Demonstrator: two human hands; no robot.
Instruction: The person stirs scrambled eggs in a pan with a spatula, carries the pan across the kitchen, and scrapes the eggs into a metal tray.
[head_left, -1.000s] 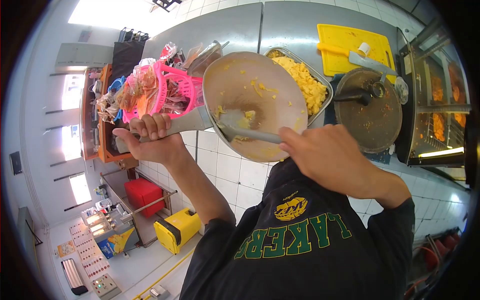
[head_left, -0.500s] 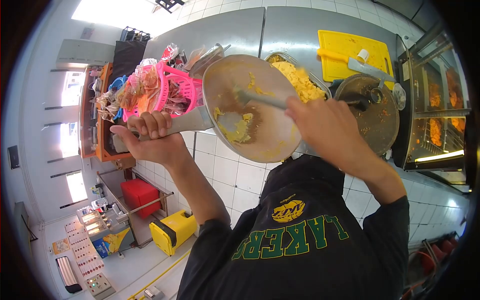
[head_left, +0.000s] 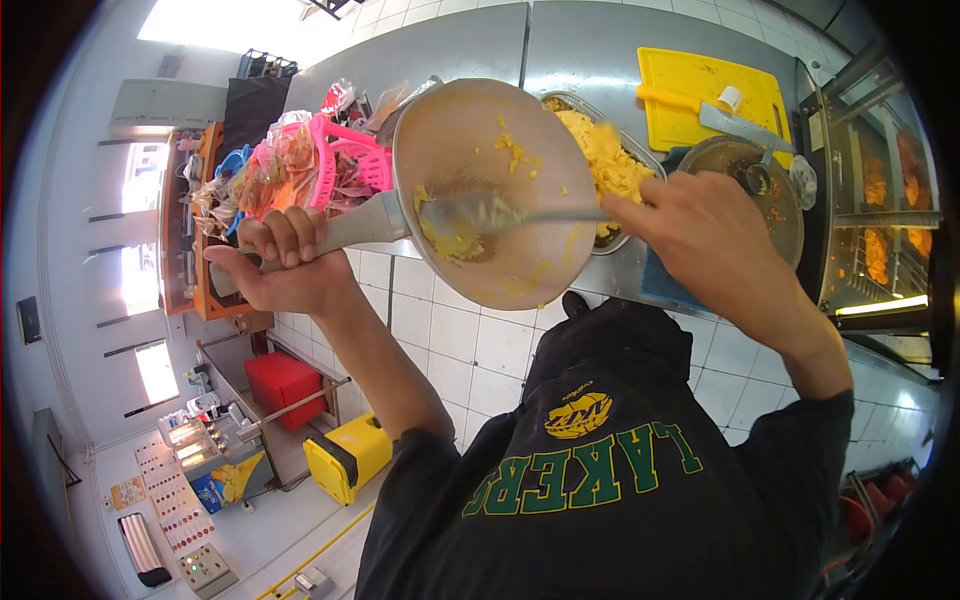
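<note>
The pan (head_left: 495,190) sits tipped up in front of me, its inner face turned toward my head, held above the edge of the steel counter (head_left: 590,45). Smears and small clumps of yellow egg (head_left: 450,238) cling to its lower part, with a few more bits near the top. My left hand (head_left: 280,262) is wrapped tight around the pan's grey handle (head_left: 355,226), fingers curled fully over it, thumb underneath. My right hand (head_left: 705,240) is closed on the handle of a metal spoon (head_left: 480,212); the fingers pinch the thin shaft and the bowl of the spoon lies against the pan's surface, right at the clump of egg.

Just behind the pan's far rim, a metal tray (head_left: 630,170) on the counter holds a heap of scrambled egg (head_left: 605,155). To the right of it stands a dark round griddle pan (head_left: 750,195) with crumbs on it. Beyond that lies a yellow cutting board (head_left: 705,95) with a knife (head_left: 700,110) across it. A glass-fronted warmer (head_left: 880,200) with fried food stands at the far right. To the left of the pan, a pink basket (head_left: 335,170) is stuffed with plastic packets.
</note>
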